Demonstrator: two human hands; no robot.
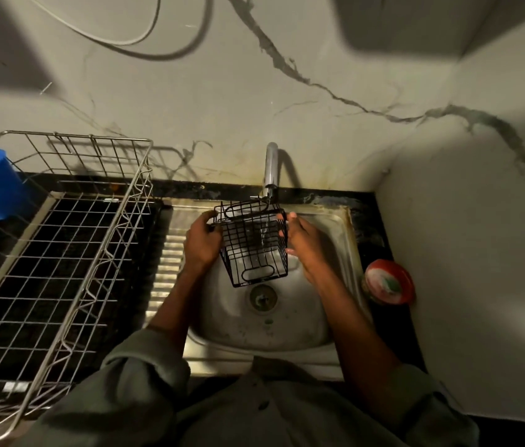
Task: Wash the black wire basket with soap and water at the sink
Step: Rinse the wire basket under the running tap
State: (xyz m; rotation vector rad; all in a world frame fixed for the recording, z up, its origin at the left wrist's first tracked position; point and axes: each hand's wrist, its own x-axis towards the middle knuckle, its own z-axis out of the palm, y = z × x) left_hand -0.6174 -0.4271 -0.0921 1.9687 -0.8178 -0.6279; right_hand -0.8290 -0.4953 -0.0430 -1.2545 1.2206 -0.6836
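At the sink, we hold the black wire basket [254,250] under the running tap [270,166], one hand on each side.

Nearest us, the drain [263,296] sits in the middle of the sink [303,333], and the basket hangs just above it, held between our hands. Its long axis runs from the near edge toward the back edge, tilted, the far end raised under the spout. Our left hand [203,240] grips the far left rim, fingers curled round the wire; our right hand [299,240] presses the right side, fingers bent against the mesh. Both sit equally close, so we judge either could turn it. A thin stream falls through the mesh. The red tub [390,285] at the right edge carries a label we cannot read.
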